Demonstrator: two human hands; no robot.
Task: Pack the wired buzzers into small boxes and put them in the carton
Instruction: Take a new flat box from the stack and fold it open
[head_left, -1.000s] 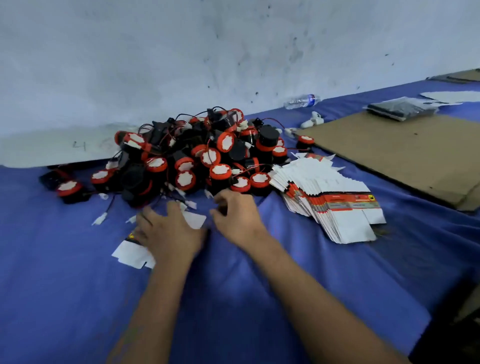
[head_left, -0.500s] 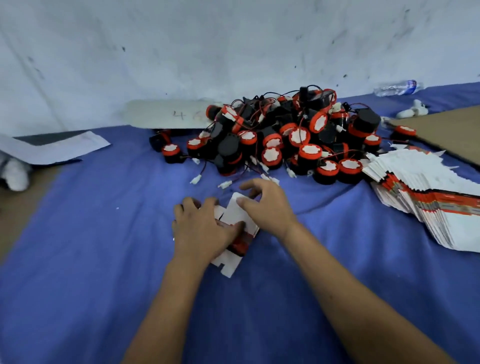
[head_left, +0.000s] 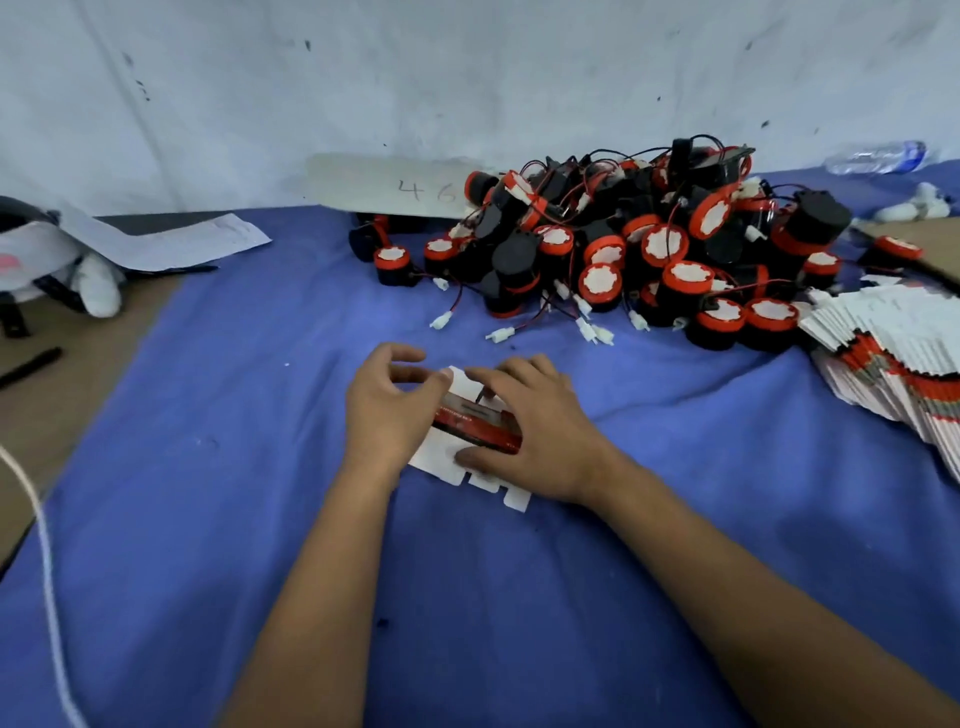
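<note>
Both hands (head_left: 387, 415) (head_left: 540, 431) grip a flat, unfilled small box (head_left: 470, 421).

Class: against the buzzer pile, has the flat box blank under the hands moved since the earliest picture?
Yes. The box blank has been pulled nearer the person, away from the buzzer pile.

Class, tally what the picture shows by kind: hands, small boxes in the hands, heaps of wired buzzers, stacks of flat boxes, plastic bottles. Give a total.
Hands: 2, left hand and right hand, both holding the small box
small box: 1
heap of wired buzzers: 1
stack of flat boxes: 1
plastic bottle: 1
Total: 6
</note>
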